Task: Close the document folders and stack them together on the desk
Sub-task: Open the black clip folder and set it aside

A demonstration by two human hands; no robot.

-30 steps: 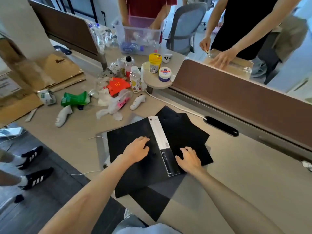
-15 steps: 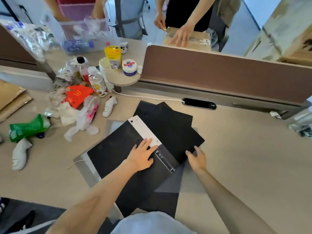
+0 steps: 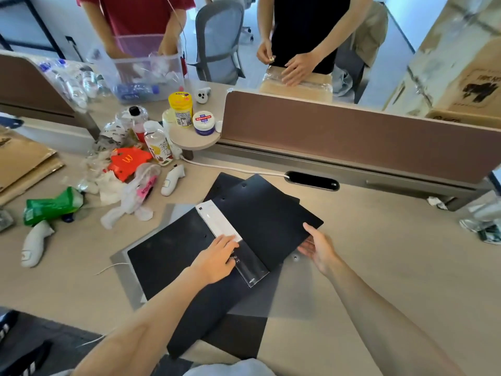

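Note:
A black document folder (image 3: 173, 256) lies open and spine-up on the desk, its white spine label (image 3: 219, 221) facing me. My left hand (image 3: 215, 260) presses flat on the spine and left cover. My right hand (image 3: 318, 248) grips the outer edge of the right cover (image 3: 268, 223), thumb on top and fingers beneath, and that cover is raised slightly off the desk. Another black folder (image 3: 225, 183) lies under it at the back, and a translucent grey folder (image 3: 273, 294) lies underneath the whole pile.
Litter covers the left of the desk: a green packet (image 3: 51, 206), an orange carton (image 3: 127, 161), bottles (image 3: 158, 143), white controllers (image 3: 34, 244). A brown divider panel (image 3: 352, 137) runs along the back. Two people stand beyond it. Bare desk (image 3: 393, 253) extends to the right.
My right hand has slid from beside the spine to the right cover's outer edge and taken hold of it, lifting it a little. My left hand stays on the spine. The view shifted right.

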